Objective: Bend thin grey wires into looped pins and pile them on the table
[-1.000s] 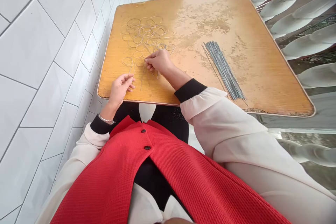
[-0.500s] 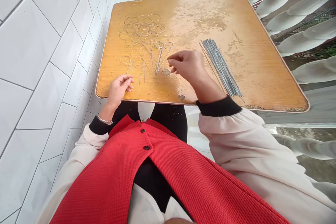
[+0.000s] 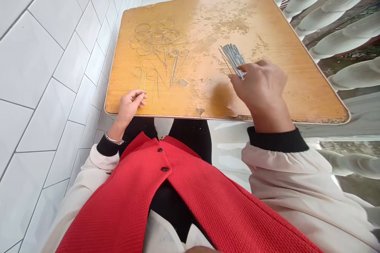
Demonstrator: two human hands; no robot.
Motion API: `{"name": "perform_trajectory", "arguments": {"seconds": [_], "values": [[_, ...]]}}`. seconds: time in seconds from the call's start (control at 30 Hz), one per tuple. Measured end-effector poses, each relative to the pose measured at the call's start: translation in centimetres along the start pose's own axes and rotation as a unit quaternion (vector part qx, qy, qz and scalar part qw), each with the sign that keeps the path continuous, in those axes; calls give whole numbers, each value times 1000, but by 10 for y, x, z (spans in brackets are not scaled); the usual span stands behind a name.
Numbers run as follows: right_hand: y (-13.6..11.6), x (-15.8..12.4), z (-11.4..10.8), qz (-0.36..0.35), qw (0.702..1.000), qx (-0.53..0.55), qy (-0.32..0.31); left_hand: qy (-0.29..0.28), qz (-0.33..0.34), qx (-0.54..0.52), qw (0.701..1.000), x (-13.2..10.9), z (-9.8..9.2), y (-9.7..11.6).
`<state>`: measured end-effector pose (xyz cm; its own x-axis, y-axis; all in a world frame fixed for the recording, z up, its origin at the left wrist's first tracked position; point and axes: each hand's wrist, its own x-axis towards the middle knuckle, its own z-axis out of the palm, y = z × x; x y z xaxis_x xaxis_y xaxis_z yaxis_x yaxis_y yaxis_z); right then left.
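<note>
A bundle of straight grey metal wires (image 3: 233,53) lies on the right part of the table. My right hand (image 3: 261,83) is over its near end, thumb and index finger apart at the wires, hiding the rest of the bundle. On the left, my left hand (image 3: 130,104) is near the front edge, its fingertips pressed together beside the legs of a bent wire (image 3: 139,73). Whether anything is between those fingers cannot be made out. Behind it, a tangled pile of looped wires (image 3: 157,37) and several looped wires with long legs (image 3: 175,65) lie on the tabletop.
The wooden table (image 3: 204,99) has a worn, peeling surface and a chipped front edge. A white tiled wall (image 3: 44,67) runs along the left. White balusters (image 3: 335,27) stand beyond the right side.
My right hand has moved right, from near the looped wires to the straight wire bundle, and its fingers have parted. My left hand stays almost in place. The view has shifted slightly.
</note>
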<state>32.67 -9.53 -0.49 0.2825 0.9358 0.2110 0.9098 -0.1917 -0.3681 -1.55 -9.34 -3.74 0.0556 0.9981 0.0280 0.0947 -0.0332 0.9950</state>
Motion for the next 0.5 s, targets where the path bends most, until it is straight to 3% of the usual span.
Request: {"name": "perform_trajectory", "arguments": {"seconds": [0.13,0.27,0.4,0.5], "values": [[0,-2,-1,-30,999,9,-13,-5,41,119,992,11,-8,10],[-45,-14,16,-150,983,83,-69,-52,165,304,937,48,-11,22],[-93,-24,39,-292,941,96,-143,-101,183,391,896,83,-1,23],[-115,-27,48,-343,924,26,-168,-141,171,432,874,95,8,20]]}}
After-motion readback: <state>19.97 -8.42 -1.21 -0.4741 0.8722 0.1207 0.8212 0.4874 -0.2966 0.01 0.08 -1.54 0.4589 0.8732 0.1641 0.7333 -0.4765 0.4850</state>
